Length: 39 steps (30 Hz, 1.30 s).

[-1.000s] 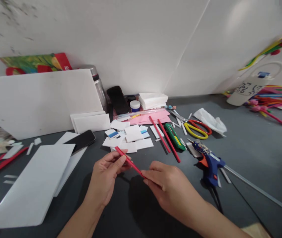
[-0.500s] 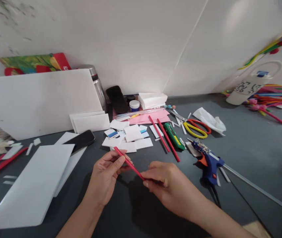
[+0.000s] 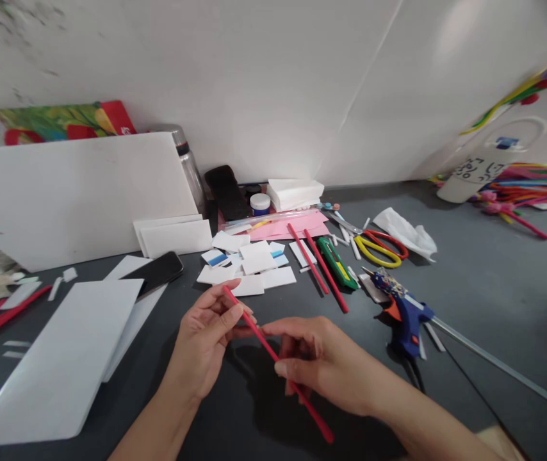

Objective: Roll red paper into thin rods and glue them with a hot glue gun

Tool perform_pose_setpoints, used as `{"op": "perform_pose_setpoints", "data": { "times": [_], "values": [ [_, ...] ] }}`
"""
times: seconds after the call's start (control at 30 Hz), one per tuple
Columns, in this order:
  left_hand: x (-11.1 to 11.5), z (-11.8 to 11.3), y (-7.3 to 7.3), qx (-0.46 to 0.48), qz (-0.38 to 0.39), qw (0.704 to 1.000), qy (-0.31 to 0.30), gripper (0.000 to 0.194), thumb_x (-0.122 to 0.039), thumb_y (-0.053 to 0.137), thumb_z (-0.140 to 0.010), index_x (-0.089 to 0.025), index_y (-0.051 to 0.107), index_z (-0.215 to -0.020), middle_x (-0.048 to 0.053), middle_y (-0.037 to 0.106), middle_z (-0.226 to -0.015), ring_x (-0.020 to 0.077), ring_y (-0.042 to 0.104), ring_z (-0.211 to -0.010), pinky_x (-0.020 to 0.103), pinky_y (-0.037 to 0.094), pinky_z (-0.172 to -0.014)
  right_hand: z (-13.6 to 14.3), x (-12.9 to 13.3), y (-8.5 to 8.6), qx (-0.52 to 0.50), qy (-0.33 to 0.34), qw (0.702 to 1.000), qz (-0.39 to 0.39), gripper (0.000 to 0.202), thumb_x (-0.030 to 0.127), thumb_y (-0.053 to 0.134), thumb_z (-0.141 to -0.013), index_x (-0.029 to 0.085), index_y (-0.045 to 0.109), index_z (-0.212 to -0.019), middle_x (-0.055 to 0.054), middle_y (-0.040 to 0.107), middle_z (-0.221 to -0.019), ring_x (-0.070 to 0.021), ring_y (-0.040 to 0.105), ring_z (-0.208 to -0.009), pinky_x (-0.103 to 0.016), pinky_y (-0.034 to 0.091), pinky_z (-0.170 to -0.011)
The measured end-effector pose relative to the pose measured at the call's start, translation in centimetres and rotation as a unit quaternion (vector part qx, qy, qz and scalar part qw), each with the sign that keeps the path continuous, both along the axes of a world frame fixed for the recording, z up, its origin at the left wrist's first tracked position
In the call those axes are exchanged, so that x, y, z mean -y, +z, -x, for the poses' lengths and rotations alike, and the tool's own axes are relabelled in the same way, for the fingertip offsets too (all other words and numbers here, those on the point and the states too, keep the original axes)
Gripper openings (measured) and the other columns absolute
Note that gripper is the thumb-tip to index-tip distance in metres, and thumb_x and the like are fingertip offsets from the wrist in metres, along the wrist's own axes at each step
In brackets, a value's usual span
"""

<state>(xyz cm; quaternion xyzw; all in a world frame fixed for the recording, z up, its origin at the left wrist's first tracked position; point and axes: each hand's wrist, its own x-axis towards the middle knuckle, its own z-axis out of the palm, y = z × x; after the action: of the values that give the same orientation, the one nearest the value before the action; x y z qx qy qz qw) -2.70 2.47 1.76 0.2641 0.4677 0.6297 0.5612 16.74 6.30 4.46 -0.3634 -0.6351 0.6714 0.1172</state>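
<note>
"Your left hand's (image 3: 206,342) grip pinches a slim red rod (image 3: 264,344), slanting through lower center, one solid color."

"And your right hand's (image 3: 324,362) grip holds its middle, thumb in front. Any writing near you?"

"Black lettering on the white bottle (image 3: 470,176), upper right; too unclear to read."

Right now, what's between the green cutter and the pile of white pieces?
Two red sticks and small white pieces lie between the cutter and the pile in the head view.
</note>
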Motion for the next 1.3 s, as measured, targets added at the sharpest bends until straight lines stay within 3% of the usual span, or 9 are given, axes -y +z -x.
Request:
{"op": "perform_pose_setpoints", "data": {
  "times": [0.23,0.47,1.3],
  "values": [
    [-0.07,0.05,-0.04,0.014,0.008,1.000,0.003,0.047,-0.019,0.078,-0.076,-0.017,0.062,-0.121,0.002,0.069,-0.077,0.0155,0.068,-0.071,0.026,0.059,-0.063,0.05,-0.14,-0.16,-0.029,-0.004,0.998,0.049,0.045,0.017,0.064,-0.079,0.019,0.066,-0.123,0.004,0.058,-0.070,-0.0112,0.063,-0.053,-0.021,0.047,-0.050],
    [-0.17,0.17,-0.19,0.030,0.011,0.999,-0.010,0.017,-0.018,0.077,-0.077,-0.014,0.064,-0.087,0.003,0.072,-0.076,0.0139,0.068,-0.066,0.024,0.059,-0.061,0.05,-0.15,-0.19,-0.029,-0.013,0.997,0.065,0.047,0.018,0.066,-0.078,0.019,0.066,-0.125,0.004,0.058,-0.067,-0.0117,0.063,-0.053,-0.021,0.047,-0.049],
    [0.02,0.29,-0.29,0.027,-0.014,0.999,-0.024,0.021,-0.018,0.074,-0.081,-0.018,0.064,-0.099,0.002,0.069,-0.077,0.0134,0.067,-0.070,0.024,0.059,-0.064,0.33,-0.26,-0.56,-0.020,-0.014,0.996,0.085,0.050,0.019,0.067,-0.076,0.020,0.068,-0.126,0.004,0.059,-0.064,-0.0119,0.063,-0.052,-0.022,0.049,-0.048]
  ]
}}
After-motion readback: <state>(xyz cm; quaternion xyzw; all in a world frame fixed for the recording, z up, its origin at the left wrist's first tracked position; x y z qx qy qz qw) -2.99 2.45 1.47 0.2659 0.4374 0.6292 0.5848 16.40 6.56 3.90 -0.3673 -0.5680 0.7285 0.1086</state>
